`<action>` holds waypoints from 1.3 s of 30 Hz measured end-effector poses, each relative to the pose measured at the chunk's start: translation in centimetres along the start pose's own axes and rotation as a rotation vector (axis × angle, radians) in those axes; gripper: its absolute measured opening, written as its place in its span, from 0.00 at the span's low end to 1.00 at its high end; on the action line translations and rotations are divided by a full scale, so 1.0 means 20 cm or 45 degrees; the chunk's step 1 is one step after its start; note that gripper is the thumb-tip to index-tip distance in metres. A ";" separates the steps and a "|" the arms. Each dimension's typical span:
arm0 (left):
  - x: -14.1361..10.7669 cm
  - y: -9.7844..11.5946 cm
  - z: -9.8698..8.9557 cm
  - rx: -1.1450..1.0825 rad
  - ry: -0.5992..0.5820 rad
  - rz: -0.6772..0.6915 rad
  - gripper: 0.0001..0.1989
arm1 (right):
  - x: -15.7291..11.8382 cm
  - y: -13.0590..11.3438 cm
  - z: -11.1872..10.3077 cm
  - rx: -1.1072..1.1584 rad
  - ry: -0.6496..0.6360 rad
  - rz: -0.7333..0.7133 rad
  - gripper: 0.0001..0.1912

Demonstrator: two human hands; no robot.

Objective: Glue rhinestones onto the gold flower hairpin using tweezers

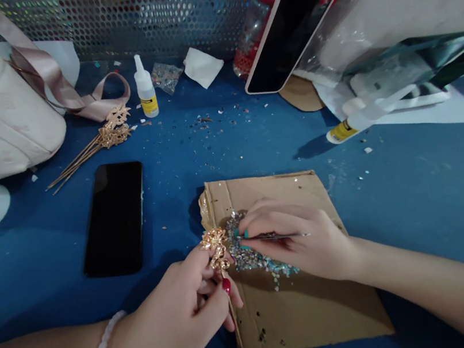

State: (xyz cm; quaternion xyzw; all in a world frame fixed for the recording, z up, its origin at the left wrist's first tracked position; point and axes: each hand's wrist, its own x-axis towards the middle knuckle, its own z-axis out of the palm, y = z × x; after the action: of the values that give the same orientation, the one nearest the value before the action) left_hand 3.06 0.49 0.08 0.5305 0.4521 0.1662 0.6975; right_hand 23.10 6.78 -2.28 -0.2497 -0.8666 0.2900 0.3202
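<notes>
Between the thumb and fingers of my left hand is a gold hairpin, its flower head up and its thin stick pointing down past the cardboard's left edge. My right hand is closed in a pinch on slim tweezers; their tips are hidden by the fingers. Under those fingertips lies a spread pile of small glittering rhinestones, silver and blue-green. The pile rests on a flat piece of brown cardboard, just right of the flower head.
Left of the cardboard lies a black phone, with several gold hairpins beyond it. A glue bottle stands at the back; another bottle lies tilted at right. A second phone leans upright. White tape sits far left.
</notes>
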 end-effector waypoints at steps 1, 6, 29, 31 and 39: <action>0.00 0.00 0.00 0.000 0.003 0.001 0.05 | 0.00 0.00 0.00 0.002 0.002 -0.001 0.03; 0.00 -0.01 0.00 -0.010 0.010 0.003 0.05 | 0.00 0.00 -0.02 -0.024 0.034 -0.022 0.05; 0.00 0.02 0.00 0.136 -0.097 0.016 0.11 | 0.04 -0.11 -0.13 0.072 0.011 -0.104 0.06; 0.00 0.03 -0.01 0.182 -0.114 0.015 0.12 | 0.04 -0.12 -0.14 0.079 -0.001 -0.107 0.06; 0.00 0.03 -0.01 0.211 -0.167 0.010 0.12 | 0.03 -0.12 -0.13 0.055 0.032 -0.166 0.06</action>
State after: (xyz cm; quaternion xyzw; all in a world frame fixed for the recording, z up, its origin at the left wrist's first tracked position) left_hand 3.10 0.89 0.61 0.5978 0.4155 0.0961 0.6788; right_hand 23.93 6.27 1.13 -0.1896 -0.8705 0.2840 0.3546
